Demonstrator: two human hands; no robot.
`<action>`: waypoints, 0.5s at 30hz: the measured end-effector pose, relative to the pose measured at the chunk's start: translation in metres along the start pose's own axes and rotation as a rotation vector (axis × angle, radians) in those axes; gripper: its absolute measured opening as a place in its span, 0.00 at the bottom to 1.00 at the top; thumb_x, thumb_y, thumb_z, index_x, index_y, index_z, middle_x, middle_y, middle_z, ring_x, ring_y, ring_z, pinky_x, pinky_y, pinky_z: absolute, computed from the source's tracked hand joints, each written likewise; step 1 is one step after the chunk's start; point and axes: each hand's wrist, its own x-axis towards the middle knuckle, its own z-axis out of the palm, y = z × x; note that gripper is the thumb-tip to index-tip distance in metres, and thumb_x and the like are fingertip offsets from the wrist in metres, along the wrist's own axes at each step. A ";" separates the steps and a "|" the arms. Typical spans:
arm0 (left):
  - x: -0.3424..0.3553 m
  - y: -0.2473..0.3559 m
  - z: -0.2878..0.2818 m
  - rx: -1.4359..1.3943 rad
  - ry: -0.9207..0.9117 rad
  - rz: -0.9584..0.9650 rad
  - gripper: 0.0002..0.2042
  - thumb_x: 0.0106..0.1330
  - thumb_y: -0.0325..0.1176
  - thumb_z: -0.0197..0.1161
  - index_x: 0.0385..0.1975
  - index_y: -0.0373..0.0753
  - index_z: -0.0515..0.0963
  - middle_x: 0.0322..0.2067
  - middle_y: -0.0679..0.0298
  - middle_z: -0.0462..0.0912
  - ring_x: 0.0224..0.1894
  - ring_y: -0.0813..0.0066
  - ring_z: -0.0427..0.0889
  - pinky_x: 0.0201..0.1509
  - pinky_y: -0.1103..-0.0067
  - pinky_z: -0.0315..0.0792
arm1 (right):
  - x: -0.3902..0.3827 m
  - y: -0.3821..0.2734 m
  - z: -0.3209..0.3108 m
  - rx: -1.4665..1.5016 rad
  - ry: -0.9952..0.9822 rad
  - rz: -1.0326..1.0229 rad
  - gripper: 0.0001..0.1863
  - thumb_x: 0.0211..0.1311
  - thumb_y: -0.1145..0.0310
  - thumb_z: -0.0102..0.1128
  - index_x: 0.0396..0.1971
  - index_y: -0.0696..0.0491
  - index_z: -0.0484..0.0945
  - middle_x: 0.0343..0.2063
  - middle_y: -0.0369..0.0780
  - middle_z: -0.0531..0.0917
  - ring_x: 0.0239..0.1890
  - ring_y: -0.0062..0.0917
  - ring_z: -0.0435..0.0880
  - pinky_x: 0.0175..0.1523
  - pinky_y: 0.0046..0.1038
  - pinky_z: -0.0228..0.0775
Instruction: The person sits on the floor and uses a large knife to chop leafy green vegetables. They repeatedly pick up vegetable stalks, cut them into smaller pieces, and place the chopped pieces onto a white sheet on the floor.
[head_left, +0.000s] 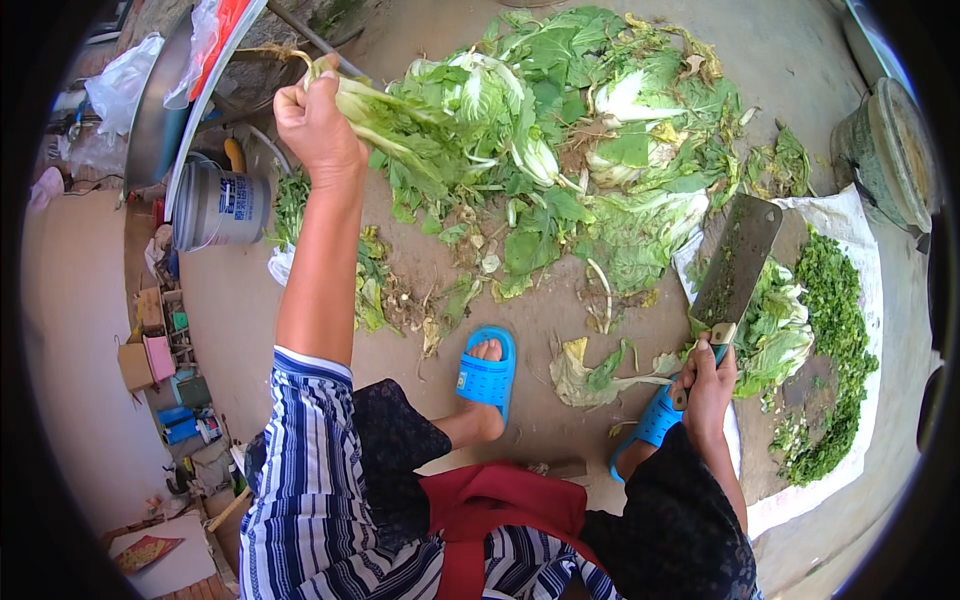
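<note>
My left hand [325, 125] is raised at the upper left, its fingers closed round the root end of a leafy cabbage [400, 130] whose green leaves hang to the right. In my right hand [708, 385], low on the right, is the handle of a cleaver [738, 260]. Its broad blade points up and away, with green bits stuck to it. Beside the blade a cabbage head [780, 330] lies on a board [800, 400], and chopped greens [840, 350] are heaped along the board's right side.
A large pile of cabbages and loose leaves [640, 150] covers the ground ahead. A white sack [865, 410] lies under the board. A grey bucket [222, 205] stands at left, a lidded tub [888, 155] at far right. My feet wear blue slippers [487, 375].
</note>
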 end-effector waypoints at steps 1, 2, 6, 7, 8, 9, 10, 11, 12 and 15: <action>-0.003 0.002 -0.004 -0.002 -0.004 0.018 0.10 0.55 0.21 0.54 0.23 0.39 0.58 0.39 0.52 0.77 0.33 0.71 0.78 0.41 0.77 0.73 | 0.001 -0.001 0.002 0.010 -0.006 0.005 0.06 0.64 0.70 0.47 0.37 0.57 0.66 0.16 0.31 0.66 0.13 0.13 0.62 0.18 0.18 0.56; -0.012 0.005 -0.003 -0.012 -0.009 -0.054 0.08 0.57 0.23 0.54 0.25 0.38 0.59 0.37 0.52 0.77 0.32 0.70 0.78 0.40 0.75 0.74 | -0.002 0.000 0.001 0.011 -0.003 0.017 0.07 0.64 0.70 0.48 0.37 0.57 0.66 0.16 0.32 0.66 0.13 0.13 0.63 0.18 0.18 0.56; -0.036 0.007 0.010 -0.044 -0.027 -0.420 0.07 0.63 0.29 0.54 0.33 0.37 0.62 0.34 0.55 0.75 0.29 0.69 0.78 0.36 0.72 0.76 | -0.002 0.001 -0.001 0.027 0.005 0.008 0.07 0.64 0.70 0.48 0.37 0.57 0.66 0.16 0.31 0.66 0.13 0.13 0.63 0.18 0.18 0.57; -0.042 0.002 0.011 -0.047 -0.034 -0.535 0.08 0.64 0.31 0.54 0.34 0.37 0.62 0.33 0.56 0.75 0.28 0.70 0.78 0.35 0.73 0.76 | -0.002 0.002 -0.002 0.031 0.007 0.008 0.07 0.64 0.70 0.48 0.38 0.56 0.66 0.16 0.31 0.66 0.13 0.13 0.63 0.18 0.18 0.57; -0.050 -0.004 0.009 -0.070 -0.096 -0.627 0.09 0.64 0.33 0.54 0.34 0.38 0.63 0.33 0.56 0.75 0.28 0.71 0.78 0.34 0.74 0.76 | -0.002 0.002 -0.002 0.041 0.000 0.010 0.07 0.64 0.70 0.48 0.38 0.56 0.66 0.16 0.31 0.66 0.13 0.13 0.63 0.17 0.18 0.57; -0.064 -0.014 0.012 -0.111 -0.165 -0.730 0.10 0.65 0.36 0.55 0.34 0.38 0.63 0.33 0.56 0.75 0.28 0.71 0.78 0.33 0.74 0.76 | -0.001 0.002 -0.004 0.030 -0.004 -0.008 0.07 0.64 0.70 0.48 0.38 0.56 0.66 0.16 0.31 0.66 0.13 0.13 0.63 0.17 0.18 0.57; -0.078 -0.023 0.018 -0.046 -0.199 -0.821 0.10 0.65 0.35 0.55 0.34 0.38 0.63 0.32 0.57 0.75 0.28 0.72 0.78 0.32 0.75 0.76 | 0.001 0.001 -0.004 0.020 -0.006 -0.026 0.07 0.65 0.69 0.48 0.38 0.56 0.66 0.16 0.31 0.66 0.13 0.13 0.63 0.17 0.18 0.57; -0.095 -0.032 0.029 0.013 -0.240 -0.923 0.09 0.65 0.35 0.55 0.34 0.39 0.63 0.32 0.58 0.75 0.29 0.73 0.77 0.32 0.75 0.76 | 0.002 -0.001 -0.006 0.003 0.007 -0.041 0.07 0.65 0.69 0.48 0.38 0.56 0.66 0.17 0.31 0.66 0.13 0.12 0.63 0.17 0.17 0.57; -0.111 -0.037 0.035 0.069 -0.318 -0.992 0.09 0.64 0.35 0.56 0.33 0.39 0.63 0.32 0.59 0.75 0.29 0.73 0.77 0.32 0.76 0.75 | 0.003 -0.005 -0.006 -0.015 0.009 -0.045 0.08 0.65 0.69 0.49 0.38 0.56 0.66 0.17 0.31 0.66 0.13 0.12 0.63 0.17 0.18 0.57; -0.164 -0.052 0.067 0.175 -0.586 -1.090 0.07 0.61 0.28 0.56 0.34 0.38 0.64 0.31 0.59 0.75 0.32 0.69 0.77 0.34 0.77 0.73 | 0.013 -0.010 -0.014 -0.177 0.020 -0.168 0.07 0.64 0.70 0.49 0.38 0.56 0.67 0.15 0.31 0.68 0.12 0.12 0.64 0.15 0.16 0.55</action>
